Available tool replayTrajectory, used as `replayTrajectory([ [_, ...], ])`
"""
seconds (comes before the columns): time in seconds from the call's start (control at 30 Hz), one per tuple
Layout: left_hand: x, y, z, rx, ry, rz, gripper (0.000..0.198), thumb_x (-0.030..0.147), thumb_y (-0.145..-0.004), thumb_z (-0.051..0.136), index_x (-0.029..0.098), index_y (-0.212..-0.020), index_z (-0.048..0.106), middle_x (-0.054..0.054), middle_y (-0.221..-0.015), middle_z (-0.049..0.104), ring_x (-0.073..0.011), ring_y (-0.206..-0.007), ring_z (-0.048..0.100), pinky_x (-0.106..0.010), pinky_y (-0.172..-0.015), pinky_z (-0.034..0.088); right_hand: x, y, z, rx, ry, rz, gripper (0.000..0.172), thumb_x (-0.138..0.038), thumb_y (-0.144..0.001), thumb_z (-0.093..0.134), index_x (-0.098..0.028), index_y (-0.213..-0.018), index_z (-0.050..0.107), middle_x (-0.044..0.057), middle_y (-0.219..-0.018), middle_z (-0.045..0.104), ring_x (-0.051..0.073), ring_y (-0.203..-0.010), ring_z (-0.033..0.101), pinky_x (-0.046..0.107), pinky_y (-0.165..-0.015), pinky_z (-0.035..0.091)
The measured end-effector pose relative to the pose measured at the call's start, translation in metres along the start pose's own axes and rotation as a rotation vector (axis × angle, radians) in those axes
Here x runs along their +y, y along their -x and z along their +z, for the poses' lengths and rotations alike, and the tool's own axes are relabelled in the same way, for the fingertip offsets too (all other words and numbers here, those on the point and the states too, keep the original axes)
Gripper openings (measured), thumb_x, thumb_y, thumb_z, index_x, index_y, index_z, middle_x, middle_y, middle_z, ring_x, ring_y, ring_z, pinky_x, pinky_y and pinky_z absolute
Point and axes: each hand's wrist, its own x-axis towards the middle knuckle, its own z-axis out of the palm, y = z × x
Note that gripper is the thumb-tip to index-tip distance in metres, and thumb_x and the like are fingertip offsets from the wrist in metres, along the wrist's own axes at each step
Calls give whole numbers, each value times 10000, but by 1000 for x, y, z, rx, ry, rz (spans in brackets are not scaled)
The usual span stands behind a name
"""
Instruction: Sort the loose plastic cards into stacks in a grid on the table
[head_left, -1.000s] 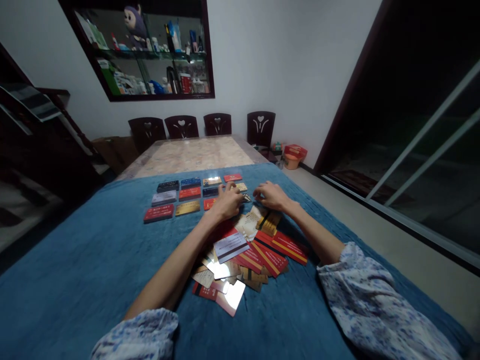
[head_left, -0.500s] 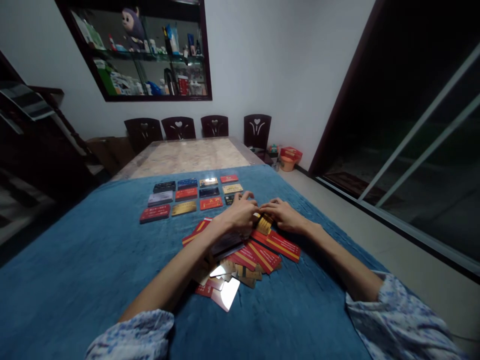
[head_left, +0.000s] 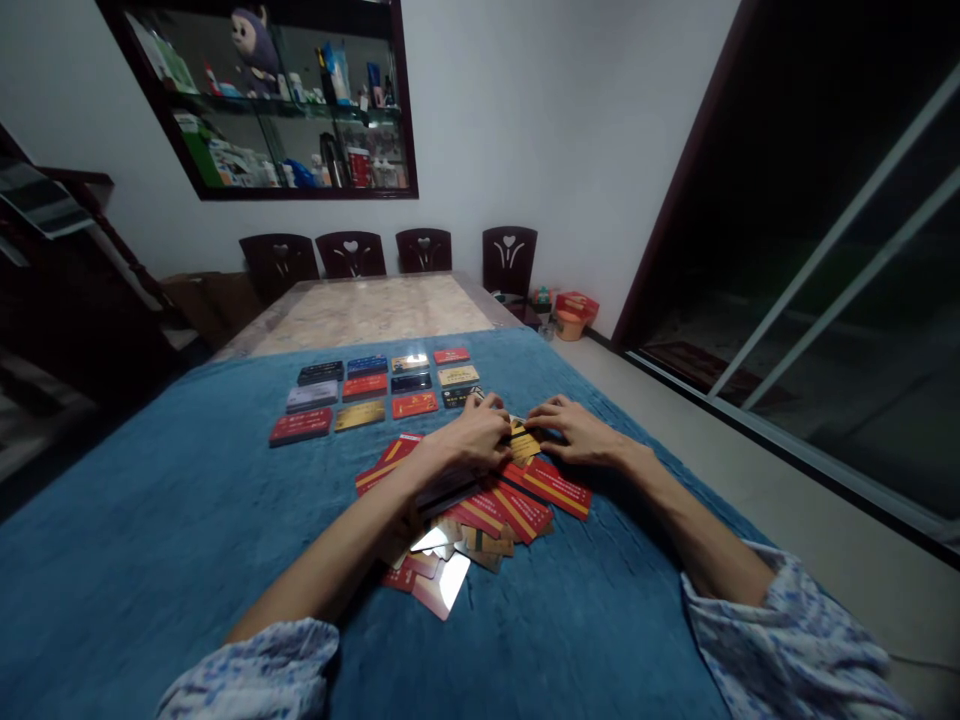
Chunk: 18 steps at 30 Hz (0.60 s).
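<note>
A loose heap of red, gold and silver cards (head_left: 491,510) lies on the blue cloth (head_left: 187,540) in front of me. Both hands meet at its far edge over a small bunch of gold cards (head_left: 523,442). My left hand (head_left: 472,438) is curled, its fingertips pinching the bunch from the left. From the right, my right hand (head_left: 576,432) holds the same bunch with bent fingers. Beyond the hands, several small sorted stacks of cards (head_left: 367,388) lie in neat rows: dark, blue, red and gold.
The cloth covers the near part of a long table; its bare marbled top (head_left: 375,310) runs on to several dark chairs (head_left: 424,250) at the wall. A glass cabinet (head_left: 277,100) hangs above. Orange tubs (head_left: 574,312) sit on the floor at right, beside dark sliding doors.
My left hand has come back from the sorted rows to the heap. Both hands have drawn nearer to me and now meet over the gold cards. The view shifted slightly.
</note>
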Motion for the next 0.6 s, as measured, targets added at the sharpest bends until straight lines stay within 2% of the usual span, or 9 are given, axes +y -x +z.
replayTrajectory([
  [0.2,3,0,-2,-6,-35,-19,243,382,-862,629,151,-890,703,-123,-1049,654,-299,-1114,459,-459,-926,355,1,3,-5,-50,-13,15,448,-338,-812,700,-246,-1251,695,114,-1235,660,306,-1089,509,484,-941,437],
  [0.37,2,0,-2,-40,-21,-31,307,456,-844,671,161,-925,695,-116,-1053,644,-298,-1122,458,-443,-923,359,-1,3,-8,-64,-19,18,409,-374,-837,686,-224,-1216,710,127,-1175,666,288,-1038,527,457,-934,431],
  [0.6,0,-1,-1,-58,23,-15,280,437,-835,673,159,-848,692,-109,-1033,638,-288,-1128,446,-422,-933,360,-4,5,-15,-54,-26,-23,339,-402,-843,673,-205,-1108,745,117,-1079,693,272,-982,539,431,-912,427],
])
